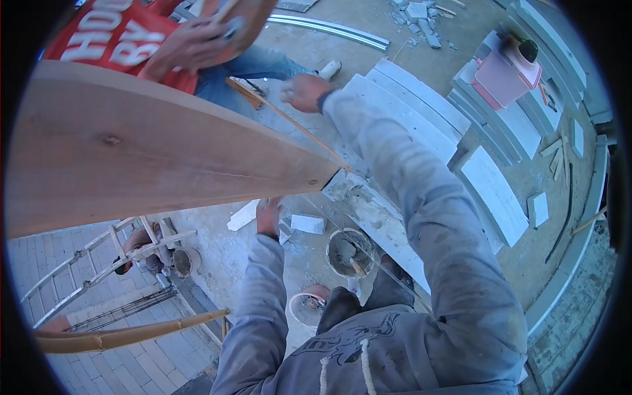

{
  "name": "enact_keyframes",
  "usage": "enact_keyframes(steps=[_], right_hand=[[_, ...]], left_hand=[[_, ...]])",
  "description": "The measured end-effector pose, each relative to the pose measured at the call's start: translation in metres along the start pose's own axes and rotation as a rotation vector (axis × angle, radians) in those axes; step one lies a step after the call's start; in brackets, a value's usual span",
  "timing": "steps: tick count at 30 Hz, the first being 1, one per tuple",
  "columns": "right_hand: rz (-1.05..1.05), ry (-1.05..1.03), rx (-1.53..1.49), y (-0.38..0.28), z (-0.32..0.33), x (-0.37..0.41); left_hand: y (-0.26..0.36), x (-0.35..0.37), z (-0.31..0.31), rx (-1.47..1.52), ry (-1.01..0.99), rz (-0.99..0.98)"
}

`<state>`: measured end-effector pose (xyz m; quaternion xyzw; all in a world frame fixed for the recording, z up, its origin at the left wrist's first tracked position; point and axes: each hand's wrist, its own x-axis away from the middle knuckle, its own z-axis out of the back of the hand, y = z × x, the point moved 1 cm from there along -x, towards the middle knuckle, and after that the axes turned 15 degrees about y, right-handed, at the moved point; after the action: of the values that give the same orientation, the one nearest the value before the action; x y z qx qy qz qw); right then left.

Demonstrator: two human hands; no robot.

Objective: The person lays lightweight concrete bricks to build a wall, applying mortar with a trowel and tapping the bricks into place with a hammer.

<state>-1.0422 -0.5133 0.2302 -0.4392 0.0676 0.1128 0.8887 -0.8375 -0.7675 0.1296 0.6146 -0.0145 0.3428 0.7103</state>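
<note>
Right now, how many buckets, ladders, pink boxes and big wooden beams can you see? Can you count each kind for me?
Buckets: 3 (dark bucket, pink bucket, faraway bucket)
Ladders: 1 (pale ladder)
Pink boxes: 1 (pink box)
Big wooden beams: 1 (big wooden beam)
Total: 6

Cool bluish daylight, soft shadows, fisheye curving toward black vignetted edges, motion blur at upper left
</note>
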Motion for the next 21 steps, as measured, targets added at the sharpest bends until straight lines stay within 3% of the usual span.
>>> enact_keyframes(steps=[2, 4, 8, 10, 11, 16, 17, 19, 21], right_hand=[[0.021, 0.0, -0.016, -0.038, 0.023, -0.011], [-0.003, 0.114, 0.077, -0.051, 0.025, -0.02], [-0.025, 0.166, 0.153, -0.042, 0.034, -0.024], [-0.045, 0.175, 0.117, -0.041, 0.046, -0.021], [-0.083, 0.18, 0.075, -0.039, 0.051, -0.017], [0.017, 0.049, 0.035, -0.018, 0.056, 0.021], [0.078, 0.034, 0.031, -0.016, 0.062, 0.036], [0.15, 0.063, -0.025, -0.007, 0.071, 0.071], [0.07, 0.068, -0.06, 0.006, 0.081, 0.107]], left_hand=[[0.005, -0.022, -0.004, 0.062, -0.045, -0.001], [0.016, -0.032, -0.011, -0.013, -0.239, -0.352], [0.05, -0.037, -0.009, 0.089, -0.278, -0.519], [0.077, -0.036, 0.008, -0.867, -0.183, -1.559], [0.079, -0.034, 0.01, -0.862, -0.17, -1.56], [0.097, -0.031, 0.011, 0.2, -0.266, -0.618], [0.114, -0.015, 0.008, 0.21, -0.265, -0.631], [0.151, 0.03, 0.0, 0.499, -0.218, -0.163], [0.152, 0.027, -0.004, 0.476, -0.227, -0.197]])
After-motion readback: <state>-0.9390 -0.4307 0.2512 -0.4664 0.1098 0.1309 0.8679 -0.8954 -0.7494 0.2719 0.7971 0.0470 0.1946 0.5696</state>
